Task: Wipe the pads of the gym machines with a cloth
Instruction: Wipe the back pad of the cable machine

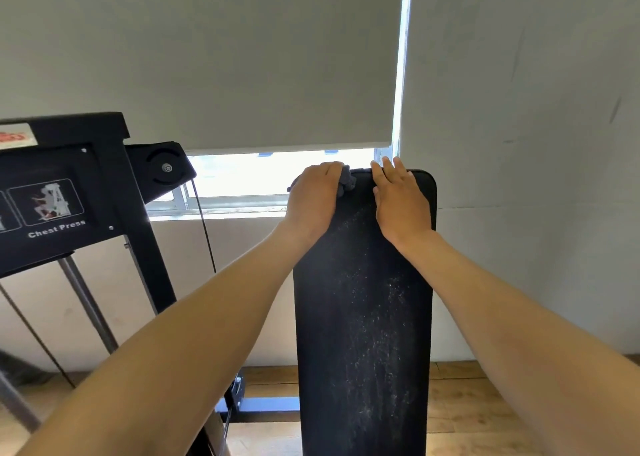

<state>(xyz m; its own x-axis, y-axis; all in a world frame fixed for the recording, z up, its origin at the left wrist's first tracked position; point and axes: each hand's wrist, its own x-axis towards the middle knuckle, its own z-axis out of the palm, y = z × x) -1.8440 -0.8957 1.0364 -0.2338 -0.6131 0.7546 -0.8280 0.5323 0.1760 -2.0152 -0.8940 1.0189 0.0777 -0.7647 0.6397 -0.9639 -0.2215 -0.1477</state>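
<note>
At far left we see the black machine frame (pixel 114 192) with its "Chest Press" label (pixel 57 228). Our left hand (pixel 313 197) grips a bunched grey cloth (pixel 347 181) at the top left corner of the long black pad (pixel 363 317). Just beside it, our right hand (pixel 400 201) lies flat on the pad's top, fingers straight, holding nothing.
</note>
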